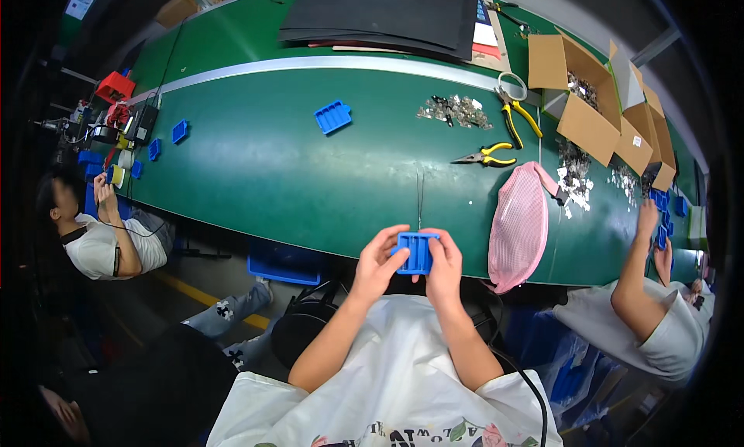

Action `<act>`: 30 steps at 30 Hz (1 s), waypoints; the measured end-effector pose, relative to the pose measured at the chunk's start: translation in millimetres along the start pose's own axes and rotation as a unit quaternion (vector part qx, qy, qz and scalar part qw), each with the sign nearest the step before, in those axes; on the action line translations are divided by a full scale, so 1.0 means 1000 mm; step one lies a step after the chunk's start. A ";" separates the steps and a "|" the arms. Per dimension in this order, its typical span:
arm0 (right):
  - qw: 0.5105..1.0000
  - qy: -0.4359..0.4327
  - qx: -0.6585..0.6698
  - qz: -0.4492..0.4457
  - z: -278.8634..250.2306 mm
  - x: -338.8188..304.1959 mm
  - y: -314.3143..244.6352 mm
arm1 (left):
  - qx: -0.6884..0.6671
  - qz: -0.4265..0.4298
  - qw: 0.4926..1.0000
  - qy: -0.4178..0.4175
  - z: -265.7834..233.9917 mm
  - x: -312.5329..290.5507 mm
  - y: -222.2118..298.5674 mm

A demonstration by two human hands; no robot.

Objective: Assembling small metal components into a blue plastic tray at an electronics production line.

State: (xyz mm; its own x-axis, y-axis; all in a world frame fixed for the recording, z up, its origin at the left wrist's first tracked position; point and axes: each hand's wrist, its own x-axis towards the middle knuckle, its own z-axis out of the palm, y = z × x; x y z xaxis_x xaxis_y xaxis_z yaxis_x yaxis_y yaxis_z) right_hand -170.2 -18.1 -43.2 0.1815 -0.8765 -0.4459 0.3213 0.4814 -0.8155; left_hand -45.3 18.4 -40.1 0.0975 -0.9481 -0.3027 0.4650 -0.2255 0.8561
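A small blue plastic case [415,255] with narrow slots is held at the table's near edge, in front of my body. My left hand [378,265] is closed on its left side, thumb over the front face. On the opposite side, my right hand [444,267] grips the case, fingers bent round its edge. Two thin dark wires or prongs [420,195] reach over the table just beyond the case; whether they touch it I cannot tell. Another blue slotted case [333,118] lies farther off on the green table [271,168].
Yellow-handled pliers [496,155], cutters [518,117] and a pile of small metal parts [456,111] lie right of centre. A pink mesh pouch [518,226] lies at the right edge. Open cardboard boxes [589,129] stand beyond. Co-workers sit left [116,241] and right [643,315].
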 end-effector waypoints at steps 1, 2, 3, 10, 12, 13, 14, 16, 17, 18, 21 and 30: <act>1.000 0.002 0.011 0.025 0.002 -0.003 -0.012 | -0.018 0.007 0.999 -0.044 -0.002 -0.004 0.008; 0.999 0.003 0.022 0.048 0.003 -0.005 -0.021 | -0.036 0.016 0.995 -0.088 -0.003 -0.006 0.015; 0.997 -0.031 0.028 0.067 -0.004 -0.005 -0.022 | -0.064 -0.004 0.991 -0.115 -0.005 -0.008 0.017; 0.987 -0.099 0.079 0.100 -0.005 -0.020 -0.056 | -0.078 0.001 0.990 -0.116 -0.009 -0.005 0.021; 0.986 -0.106 0.086 0.101 -0.005 -0.022 -0.059 | -0.093 0.005 0.989 -0.115 -0.010 -0.004 0.019; 0.984 -0.112 0.093 0.101 -0.005 -0.022 -0.059 | -0.093 0.003 0.989 -0.116 -0.010 -0.003 0.018; 0.984 -0.110 0.094 0.101 -0.005 -0.022 -0.059 | -0.090 0.007 0.990 -0.110 -0.009 -0.002 0.016; 0.984 -0.102 0.107 0.100 -0.006 -0.020 -0.056 | -0.087 0.010 0.991 -0.105 -0.010 0.000 0.015; 0.984 -0.102 0.107 0.099 -0.007 -0.020 -0.056 | -0.076 0.009 0.992 -0.103 -0.011 0.001 0.014; 0.983 -0.104 0.110 0.100 -0.008 -0.020 -0.055 | -0.064 0.007 0.993 -0.101 -0.011 0.001 0.014; 0.983 -0.107 0.112 0.099 -0.009 -0.018 -0.055 | -0.050 0.003 0.994 -0.095 -0.010 0.001 0.014; 0.997 -0.057 0.000 0.049 -0.015 -0.009 -0.030 | 0.019 -0.022 0.999 -0.029 -0.005 0.005 0.012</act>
State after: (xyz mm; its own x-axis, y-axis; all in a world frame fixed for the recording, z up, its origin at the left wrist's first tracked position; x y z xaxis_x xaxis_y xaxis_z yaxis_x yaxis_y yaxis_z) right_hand -195.1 -24.8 -20.0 0.3156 -0.8191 -0.4790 0.2969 0.5647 -0.7701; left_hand -34.3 11.8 -33.5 0.0261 -0.9484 -0.3159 0.4337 -0.2740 0.8584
